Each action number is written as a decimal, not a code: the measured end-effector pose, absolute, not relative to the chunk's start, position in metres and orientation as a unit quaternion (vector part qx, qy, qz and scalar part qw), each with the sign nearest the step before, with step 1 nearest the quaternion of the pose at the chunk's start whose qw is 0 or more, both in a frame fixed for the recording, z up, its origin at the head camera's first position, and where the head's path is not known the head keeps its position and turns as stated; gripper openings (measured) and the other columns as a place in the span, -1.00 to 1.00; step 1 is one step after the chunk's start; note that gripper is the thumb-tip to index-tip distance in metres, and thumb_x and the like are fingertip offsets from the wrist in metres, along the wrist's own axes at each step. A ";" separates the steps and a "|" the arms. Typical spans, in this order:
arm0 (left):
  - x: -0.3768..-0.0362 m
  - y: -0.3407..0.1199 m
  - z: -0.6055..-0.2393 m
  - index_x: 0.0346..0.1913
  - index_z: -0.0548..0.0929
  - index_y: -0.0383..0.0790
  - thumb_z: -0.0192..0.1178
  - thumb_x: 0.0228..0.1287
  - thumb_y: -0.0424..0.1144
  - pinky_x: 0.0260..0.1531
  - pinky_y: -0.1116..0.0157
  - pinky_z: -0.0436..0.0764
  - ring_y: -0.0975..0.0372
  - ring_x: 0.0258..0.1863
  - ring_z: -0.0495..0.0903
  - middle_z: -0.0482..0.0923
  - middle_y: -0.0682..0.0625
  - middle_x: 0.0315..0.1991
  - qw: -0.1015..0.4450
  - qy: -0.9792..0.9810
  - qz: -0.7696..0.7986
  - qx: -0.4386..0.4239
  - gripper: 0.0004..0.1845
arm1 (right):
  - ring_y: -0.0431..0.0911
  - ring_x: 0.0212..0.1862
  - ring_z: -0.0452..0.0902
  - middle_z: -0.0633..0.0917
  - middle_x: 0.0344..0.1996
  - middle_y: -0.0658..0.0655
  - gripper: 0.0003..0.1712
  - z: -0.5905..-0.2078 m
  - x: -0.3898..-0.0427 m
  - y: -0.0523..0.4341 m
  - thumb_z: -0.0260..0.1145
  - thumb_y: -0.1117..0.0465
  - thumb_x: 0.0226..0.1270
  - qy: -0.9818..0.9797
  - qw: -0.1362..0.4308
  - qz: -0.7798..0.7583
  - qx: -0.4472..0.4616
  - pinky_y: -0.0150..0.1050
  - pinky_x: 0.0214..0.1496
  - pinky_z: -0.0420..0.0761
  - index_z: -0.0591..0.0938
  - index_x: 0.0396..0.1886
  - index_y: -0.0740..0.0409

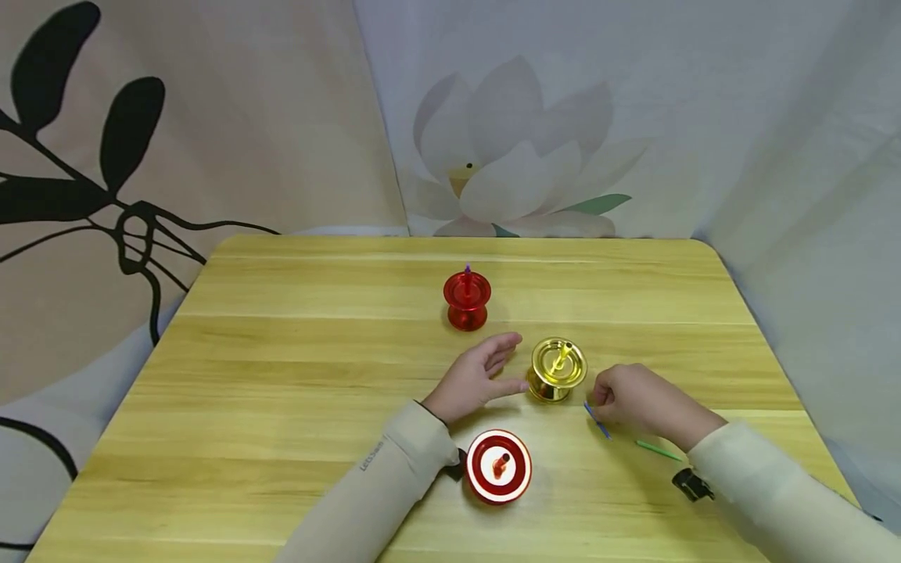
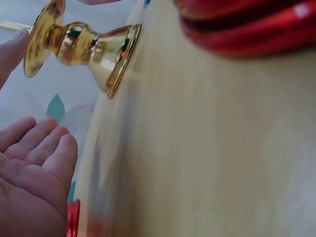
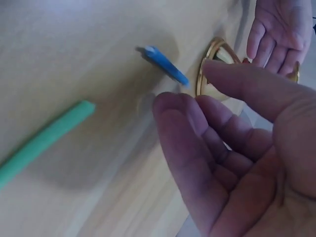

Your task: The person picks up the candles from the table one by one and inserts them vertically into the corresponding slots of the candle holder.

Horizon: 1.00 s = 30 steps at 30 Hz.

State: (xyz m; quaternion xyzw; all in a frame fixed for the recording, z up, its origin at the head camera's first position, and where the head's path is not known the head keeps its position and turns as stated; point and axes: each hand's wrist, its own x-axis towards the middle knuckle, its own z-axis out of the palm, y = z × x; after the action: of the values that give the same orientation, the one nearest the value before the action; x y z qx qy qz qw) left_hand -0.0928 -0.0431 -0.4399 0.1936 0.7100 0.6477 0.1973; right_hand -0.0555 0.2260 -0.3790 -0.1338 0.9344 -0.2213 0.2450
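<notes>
Two relaxed, spread grips (image 1: 475, 379) (image 1: 626, 399) flank a gold holder (image 1: 558, 369) on the wooden table (image 1: 281, 375) before floral drapes (image 1: 528, 117).

Head view bright, evenly lit, sharp; soft short shadows under both hands. Glare spots on the gold spool (image 1: 558, 369) just beyond the left hand (image 1: 477, 378) fingertips. Table (image 1: 281, 407) edges bow slightly toward the frame corners. Left wrist view: table smeared by blur, red spool (image 2: 247, 24) out of focus. Right wrist view: fingers (image 3: 197, 148) close and soft, blue stick (image 3: 165, 64) and green stick (image 3: 44, 140) past the fingertips blurred, with faint shadows.
</notes>
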 end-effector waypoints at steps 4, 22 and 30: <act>-0.093 -0.038 -0.441 0.49 0.29 -0.27 0.49 0.18 -0.24 0.39 0.30 0.32 0.06 0.45 0.31 0.31 -0.13 0.47 0.208 0.710 0.642 0.203 -0.14 | -0.19 -0.53 0.39 0.58 -0.57 -0.08 -0.82 -0.384 -0.052 0.226 0.46 0.21 0.22 0.937 0.242 -0.214 -0.131 -0.29 -0.47 0.44 0.62 -0.50 0.06; -0.104 -0.017 -0.434 0.50 0.29 -0.30 0.51 0.13 -0.31 0.35 0.28 0.40 0.26 0.37 0.40 0.36 0.00 0.44 0.231 0.701 0.633 0.235 -0.11 | -0.18 -0.52 0.37 0.55 -0.56 -0.07 -0.85 -0.398 -0.049 0.228 0.40 0.27 0.16 0.949 0.204 -0.206 -0.121 -0.29 -0.49 0.40 0.57 -0.49 0.05; -0.107 -0.012 -0.434 0.55 0.21 -0.20 0.48 0.17 -0.32 0.30 0.31 0.44 0.15 0.32 0.46 0.38 -0.06 0.41 0.234 0.701 0.629 0.241 -0.08 | -0.21 -0.55 0.37 0.53 -0.61 -0.10 -0.87 -0.393 -0.046 0.235 0.35 0.25 0.26 0.954 0.127 -0.251 -0.098 -0.31 -0.50 0.41 0.55 -0.44 0.02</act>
State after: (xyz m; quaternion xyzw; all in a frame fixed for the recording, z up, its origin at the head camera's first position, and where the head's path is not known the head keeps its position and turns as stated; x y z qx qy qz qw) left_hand -0.1071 -0.0116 -0.4340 0.2413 0.7012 0.6288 0.2339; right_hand -0.0465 0.2348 -0.3931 -0.0984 0.9544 -0.2514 0.1274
